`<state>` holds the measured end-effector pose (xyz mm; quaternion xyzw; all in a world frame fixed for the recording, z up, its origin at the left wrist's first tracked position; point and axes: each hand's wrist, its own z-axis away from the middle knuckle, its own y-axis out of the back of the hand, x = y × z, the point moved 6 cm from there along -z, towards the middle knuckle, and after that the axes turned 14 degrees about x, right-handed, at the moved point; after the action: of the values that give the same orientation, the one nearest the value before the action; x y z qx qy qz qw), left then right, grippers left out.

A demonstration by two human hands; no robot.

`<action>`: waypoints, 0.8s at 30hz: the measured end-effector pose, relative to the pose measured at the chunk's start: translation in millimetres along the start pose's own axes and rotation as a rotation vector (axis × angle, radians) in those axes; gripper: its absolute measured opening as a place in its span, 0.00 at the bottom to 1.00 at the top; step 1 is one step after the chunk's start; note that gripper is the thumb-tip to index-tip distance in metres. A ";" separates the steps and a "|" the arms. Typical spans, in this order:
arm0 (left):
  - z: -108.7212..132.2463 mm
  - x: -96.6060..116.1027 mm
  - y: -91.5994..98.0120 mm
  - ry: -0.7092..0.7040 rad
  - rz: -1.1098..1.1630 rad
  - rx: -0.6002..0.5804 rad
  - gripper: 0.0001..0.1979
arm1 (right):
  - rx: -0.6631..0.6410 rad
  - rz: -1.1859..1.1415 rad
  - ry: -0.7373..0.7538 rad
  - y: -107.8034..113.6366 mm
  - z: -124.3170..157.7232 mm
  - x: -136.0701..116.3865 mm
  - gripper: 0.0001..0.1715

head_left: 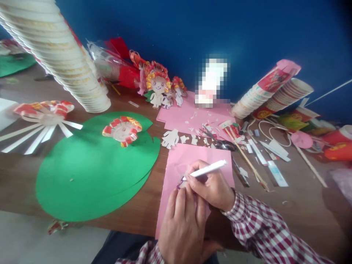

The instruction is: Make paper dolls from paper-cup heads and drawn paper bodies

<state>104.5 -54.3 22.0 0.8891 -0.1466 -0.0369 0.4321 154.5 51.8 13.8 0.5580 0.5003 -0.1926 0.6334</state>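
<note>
On my feed my right hand [211, 186] has its grip pinched on the white marker [209, 169], above the pink sheet [202, 153]. Left hand [182, 225] lies flat on that sheet, clutching nothing, touching a small paper piece [182, 183]. Marker's likely light, stiff: pinch low. Paper's likely flimsy: press edges.

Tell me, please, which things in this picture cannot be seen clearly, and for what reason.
All in the head view:
- Purple drawing: its full extent is hidden by the left hand and right hand.
- White pen: any print on it is too small and blurred to read.
- Tall cup stack: its top is cut off by the upper edge.
- Pale upright shape: pixelation covers its details.
</note>
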 end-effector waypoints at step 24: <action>5.1 -0.4 -1.5 0.008 0.025 0.005 0.46 | -0.023 -0.027 -0.013 -1.4 -0.7 -2.7 0.04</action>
<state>103.5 -57.1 17.6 0.8883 -0.1562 -0.0273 0.4311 152.0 51.1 15.6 0.5425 0.5060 -0.1989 0.6404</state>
